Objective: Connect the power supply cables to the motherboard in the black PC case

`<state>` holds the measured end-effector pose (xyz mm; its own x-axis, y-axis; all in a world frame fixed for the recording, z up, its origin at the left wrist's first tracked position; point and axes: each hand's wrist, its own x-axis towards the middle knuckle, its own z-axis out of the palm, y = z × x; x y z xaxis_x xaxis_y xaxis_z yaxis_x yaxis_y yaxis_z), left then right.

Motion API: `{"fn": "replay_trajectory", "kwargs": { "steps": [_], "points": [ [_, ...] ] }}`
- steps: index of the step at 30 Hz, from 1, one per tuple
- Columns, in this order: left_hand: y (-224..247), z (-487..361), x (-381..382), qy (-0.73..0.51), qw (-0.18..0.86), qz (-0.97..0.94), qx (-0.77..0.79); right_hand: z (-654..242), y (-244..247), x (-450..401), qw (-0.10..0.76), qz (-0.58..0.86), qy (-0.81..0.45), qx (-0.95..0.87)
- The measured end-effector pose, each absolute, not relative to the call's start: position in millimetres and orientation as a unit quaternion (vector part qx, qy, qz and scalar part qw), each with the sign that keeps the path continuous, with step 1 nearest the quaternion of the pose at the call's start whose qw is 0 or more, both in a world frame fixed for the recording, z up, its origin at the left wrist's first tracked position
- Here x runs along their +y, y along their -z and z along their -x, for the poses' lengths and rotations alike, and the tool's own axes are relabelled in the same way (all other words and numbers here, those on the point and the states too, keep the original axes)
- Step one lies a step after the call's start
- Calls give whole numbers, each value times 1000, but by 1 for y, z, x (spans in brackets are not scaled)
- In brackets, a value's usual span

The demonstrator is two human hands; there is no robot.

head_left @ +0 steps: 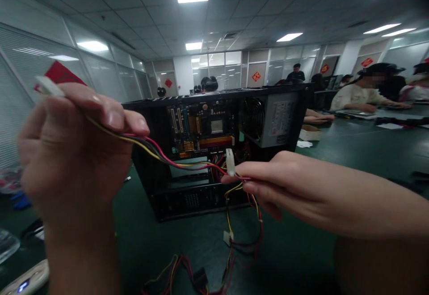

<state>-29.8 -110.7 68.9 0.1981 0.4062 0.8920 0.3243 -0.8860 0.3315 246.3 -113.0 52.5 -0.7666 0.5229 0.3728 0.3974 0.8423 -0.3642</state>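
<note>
Raised at the left, my left hand (77,138) pinches a white power connector (50,86) at the end of a red, yellow and black power cable (161,154). The cable runs across to my right hand (284,183), whose fingers close on it just beside a second white connector (230,162). Behind both hands an open black computer case (187,201) stands on the table, its inside facing me. In it I see a motherboard (204,123) and a grey power supply (279,115). More wires hang below my right hand, with another white connector (228,238) and a black connector (200,278).
The case stands on a dark green table (140,250). A pale handheld device with a lit display (25,284) lies at the lower left. Farther right are an open cardboard box (310,132) and a seated person in a light top (355,94).
</note>
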Motion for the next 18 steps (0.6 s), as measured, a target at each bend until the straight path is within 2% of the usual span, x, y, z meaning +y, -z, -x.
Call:
{"fn": "replay_trajectory", "kwargs": {
  "steps": [3,6,11,18],
  "points": [
    [-68,27,-108,-655,165,-730,105,-243,-53,-109,265,244,-133,-923],
    [-66,24,-105,-577,227,-774,131,-240,-53,-105,312,240,-128,-911],
    [-58,15,-105,-458,145,-820,312,-233,-50,-103,384,249,-116,-881],
    [-55,1,-101,-400,85,-873,264,-234,-49,-103,408,260,-115,-868]
  ]
}}
